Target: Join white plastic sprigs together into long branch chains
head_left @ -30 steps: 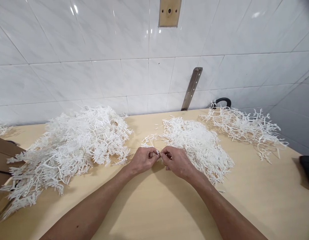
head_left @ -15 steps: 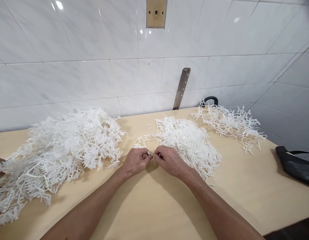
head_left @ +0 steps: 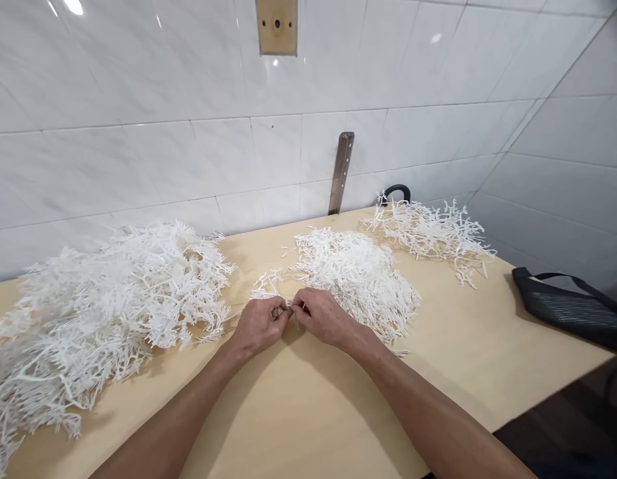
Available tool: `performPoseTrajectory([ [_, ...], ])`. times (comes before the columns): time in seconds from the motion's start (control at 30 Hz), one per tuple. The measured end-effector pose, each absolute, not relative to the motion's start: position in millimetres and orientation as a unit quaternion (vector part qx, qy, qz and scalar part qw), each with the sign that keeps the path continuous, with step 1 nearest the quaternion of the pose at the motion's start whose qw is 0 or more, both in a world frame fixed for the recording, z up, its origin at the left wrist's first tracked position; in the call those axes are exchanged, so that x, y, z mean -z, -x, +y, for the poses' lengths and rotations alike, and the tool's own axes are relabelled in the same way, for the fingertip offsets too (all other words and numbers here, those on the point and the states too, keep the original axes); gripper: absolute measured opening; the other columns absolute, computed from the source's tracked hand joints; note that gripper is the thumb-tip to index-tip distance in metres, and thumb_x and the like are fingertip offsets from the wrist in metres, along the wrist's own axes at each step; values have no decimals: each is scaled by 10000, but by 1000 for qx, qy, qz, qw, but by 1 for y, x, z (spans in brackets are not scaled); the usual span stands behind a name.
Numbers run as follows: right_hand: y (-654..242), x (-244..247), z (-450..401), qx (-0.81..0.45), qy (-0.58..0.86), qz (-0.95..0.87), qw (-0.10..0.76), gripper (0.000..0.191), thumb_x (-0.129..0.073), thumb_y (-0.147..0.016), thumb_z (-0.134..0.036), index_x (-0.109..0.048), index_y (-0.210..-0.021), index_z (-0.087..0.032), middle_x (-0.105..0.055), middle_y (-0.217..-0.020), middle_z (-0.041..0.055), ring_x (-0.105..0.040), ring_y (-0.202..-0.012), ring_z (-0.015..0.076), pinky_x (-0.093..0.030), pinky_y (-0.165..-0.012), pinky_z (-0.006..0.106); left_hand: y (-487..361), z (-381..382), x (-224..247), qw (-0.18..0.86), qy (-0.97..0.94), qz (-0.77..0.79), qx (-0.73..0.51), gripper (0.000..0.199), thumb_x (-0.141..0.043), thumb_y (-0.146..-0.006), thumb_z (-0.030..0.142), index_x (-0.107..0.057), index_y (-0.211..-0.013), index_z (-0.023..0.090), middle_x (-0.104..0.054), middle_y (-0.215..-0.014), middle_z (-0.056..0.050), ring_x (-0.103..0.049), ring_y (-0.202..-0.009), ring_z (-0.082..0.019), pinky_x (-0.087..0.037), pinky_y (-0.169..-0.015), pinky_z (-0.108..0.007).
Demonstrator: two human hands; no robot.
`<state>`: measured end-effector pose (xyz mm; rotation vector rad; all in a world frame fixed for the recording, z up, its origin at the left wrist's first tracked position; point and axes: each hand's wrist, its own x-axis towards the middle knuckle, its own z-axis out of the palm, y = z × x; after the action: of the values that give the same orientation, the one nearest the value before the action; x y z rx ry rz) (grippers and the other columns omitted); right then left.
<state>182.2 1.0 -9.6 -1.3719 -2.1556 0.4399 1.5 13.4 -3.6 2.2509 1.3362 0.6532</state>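
My left hand (head_left: 261, 324) and my right hand (head_left: 322, 316) meet fingertip to fingertip over the table. Both are closed in a pinch on a small white branched piece (head_left: 289, 308), mostly hidden by the fingers. Just beyond my left hand lies a thin white branch (head_left: 266, 282). A heap of short white pieces (head_left: 358, 276) lies beyond and to the right of my right hand. The large pile of white branched pieces (head_left: 123, 299) fills the left side.
Bare, many-armed white branches (head_left: 428, 229) lie at the back right. A black bag with a strap (head_left: 562, 306) rests near the right edge of the table (head_left: 462, 339). A metal strip (head_left: 341, 173) and a black curved handle (head_left: 399, 191) stand by the tiled wall.
The view has turned to the right, so the piles and hands appear further left and more of the bag shows. Both hands keep their pinch close together.
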Motion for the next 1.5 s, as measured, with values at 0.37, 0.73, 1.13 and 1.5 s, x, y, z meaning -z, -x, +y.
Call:
performPoseTrajectory([
  [0.37,-155,16,6,-115,588,-765,237,161,-497,-906,-80,-556,-789,-174,-647,-850,108,-618,-790,207,-418,-672,284,3,19,1,232,-789,515,-241,190,-505,-805,214,-492,-615,203,-523,-563,13,-459,-560,-144,-274,-550,-269],
  [0.73,-173,18,5,-310,562,-689,338,167,-507,-905,-281,-624,-821,-196,-633,-584,-36,-592,-388,118,-457,-460,223,7,18,-4,355,-732,499,-299,293,-583,-809,436,-689,-730,174,-371,-516,62,-329,-509,-101,-254,-519,-246],
  [1.13,-175,15,4,-203,510,-764,338,162,-503,-919,-227,-640,-842,-187,-646,-652,7,-595,-554,147,-444,-599,266,3,15,-7,400,-719,498,-273,284,-597,-787,412,-592,-631,175,-345,-489,71,-301,-494,-92,-241,-498,-240],
  [1.5,-182,7,1,-203,514,-779,297,117,-555,-851,-156,-648,-788,-189,-672,-734,13,-592,-651,149,-413,-603,261,2,13,-12,339,-748,509,-257,208,-603,-757,306,-593,-596,176,-452,-511,49,-405,-523,-105,-289,-512,-233],
])
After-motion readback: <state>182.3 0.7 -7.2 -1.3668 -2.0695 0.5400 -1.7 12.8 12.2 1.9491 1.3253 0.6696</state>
